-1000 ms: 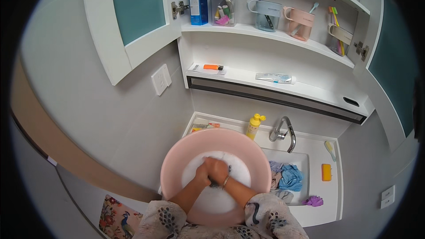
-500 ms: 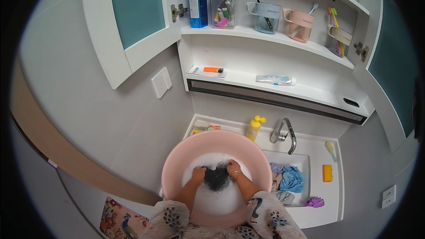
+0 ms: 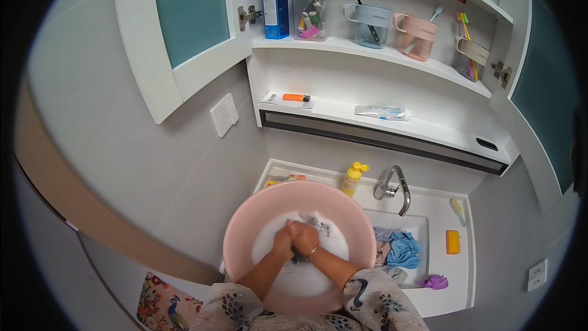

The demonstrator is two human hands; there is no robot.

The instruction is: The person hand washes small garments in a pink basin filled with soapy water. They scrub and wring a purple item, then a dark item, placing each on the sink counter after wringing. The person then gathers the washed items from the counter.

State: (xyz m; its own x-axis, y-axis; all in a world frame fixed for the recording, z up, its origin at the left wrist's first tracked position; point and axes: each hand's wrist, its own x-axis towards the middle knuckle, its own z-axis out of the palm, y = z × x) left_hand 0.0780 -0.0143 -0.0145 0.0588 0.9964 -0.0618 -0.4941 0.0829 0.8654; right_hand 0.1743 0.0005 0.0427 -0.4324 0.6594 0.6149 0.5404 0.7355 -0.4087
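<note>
A large pink basin point(image 3: 245, 233) holds white suds point(image 3: 306, 279). Inside it, my left hand point(image 3: 283, 239) and my right hand point(image 3: 304, 236) are pressed together over a dark, wet cloth point(image 3: 298, 255), fingers closed on it. Only a patch of the cloth shows below the hands; the rest is under the hands and foam. A thin bracelet circles my right wrist.
Right of the basin, the sink point(image 3: 424, 227) holds blue and grey clothes point(image 3: 404, 250). Behind stand a yellow bottle point(image 3: 352, 179) and the faucet point(image 3: 392, 187). A brush point(image 3: 457, 211), orange soap bar point(image 3: 452, 242) and purple mesh point(image 3: 435, 282) lie on the counter.
My hands were apart, one at each side of the spread cloth. Now they have come together in the middle, bunching it, and foam covers more of it.
</note>
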